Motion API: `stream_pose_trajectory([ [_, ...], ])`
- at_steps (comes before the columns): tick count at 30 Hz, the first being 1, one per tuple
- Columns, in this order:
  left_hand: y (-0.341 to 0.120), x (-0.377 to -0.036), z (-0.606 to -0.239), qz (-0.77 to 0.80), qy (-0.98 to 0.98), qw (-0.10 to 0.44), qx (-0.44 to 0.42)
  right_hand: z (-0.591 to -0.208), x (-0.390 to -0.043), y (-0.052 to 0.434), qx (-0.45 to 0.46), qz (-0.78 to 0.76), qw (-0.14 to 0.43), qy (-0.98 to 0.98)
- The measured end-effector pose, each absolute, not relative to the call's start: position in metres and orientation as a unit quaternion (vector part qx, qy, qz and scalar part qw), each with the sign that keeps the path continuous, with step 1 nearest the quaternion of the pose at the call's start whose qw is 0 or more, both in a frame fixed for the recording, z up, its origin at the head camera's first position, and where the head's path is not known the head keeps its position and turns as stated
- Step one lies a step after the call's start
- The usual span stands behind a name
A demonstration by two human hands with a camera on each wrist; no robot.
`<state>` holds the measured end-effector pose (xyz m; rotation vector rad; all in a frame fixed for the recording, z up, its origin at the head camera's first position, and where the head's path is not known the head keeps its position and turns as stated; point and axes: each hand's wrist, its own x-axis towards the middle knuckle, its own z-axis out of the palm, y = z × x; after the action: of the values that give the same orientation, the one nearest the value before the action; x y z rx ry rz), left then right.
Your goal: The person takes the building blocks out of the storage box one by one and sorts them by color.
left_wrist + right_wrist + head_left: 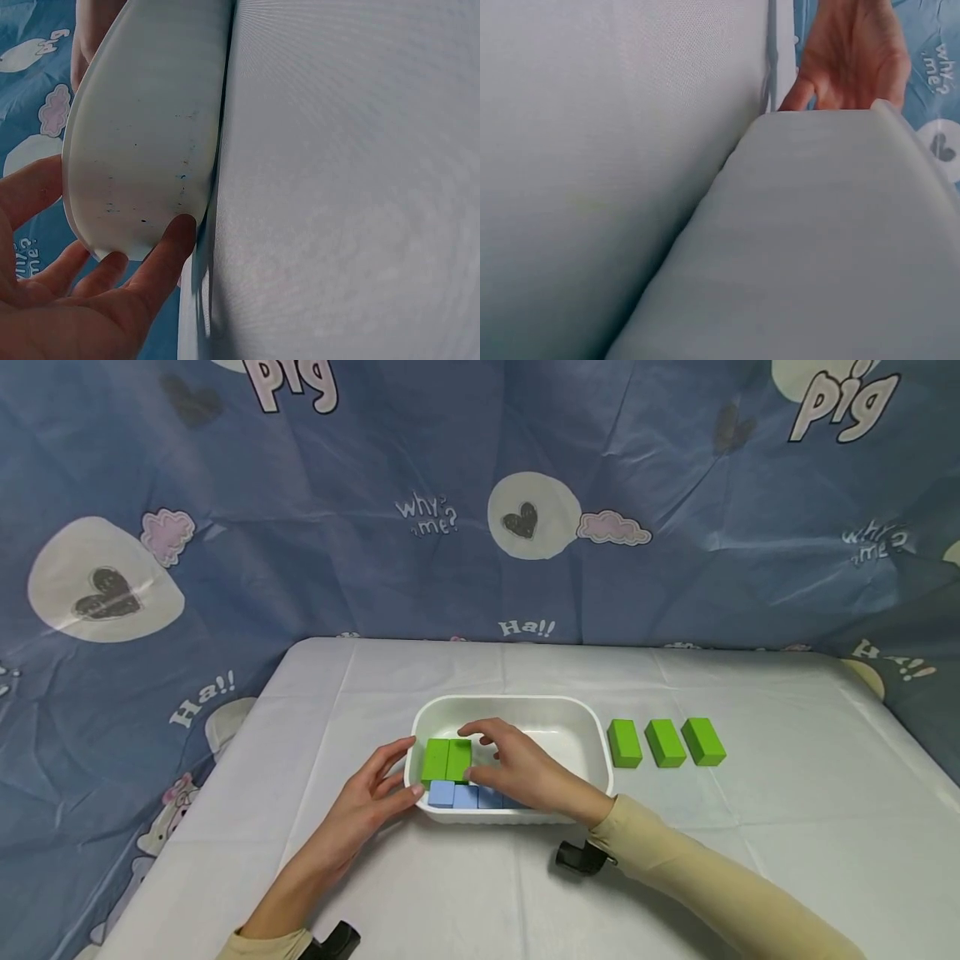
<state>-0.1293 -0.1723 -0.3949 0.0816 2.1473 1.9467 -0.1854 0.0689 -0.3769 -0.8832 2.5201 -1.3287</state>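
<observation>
At frame centre, the left hand [369, 793] braces the white tray's [517, 703] left wall with relaxed fingers; the right hand [517, 768] pinches a green block [458, 758] inside it. The row looks tight — pushing could tip neighbouring blue blocks [465, 795].

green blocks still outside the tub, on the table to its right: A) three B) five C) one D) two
A: the head view shows three green blocks in a row on the tablecloth, right of the white tub and apart from it.
</observation>
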Motion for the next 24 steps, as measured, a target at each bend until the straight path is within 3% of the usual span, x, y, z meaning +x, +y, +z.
stream_pose_trajectory([
  [9,-0.1713,-0.1277,-0.3944,0.662,0.740,0.115,0.027,-0.3810,-0.1912,0.0641,-0.287,-0.404,0.129,0.859],
  [24,-0.1709,-0.1281,-0.3954,0.664,0.738,0.118,0.026,-0.3808,-0.1945,0.0636,-0.233,-0.418,0.127,0.869],
])
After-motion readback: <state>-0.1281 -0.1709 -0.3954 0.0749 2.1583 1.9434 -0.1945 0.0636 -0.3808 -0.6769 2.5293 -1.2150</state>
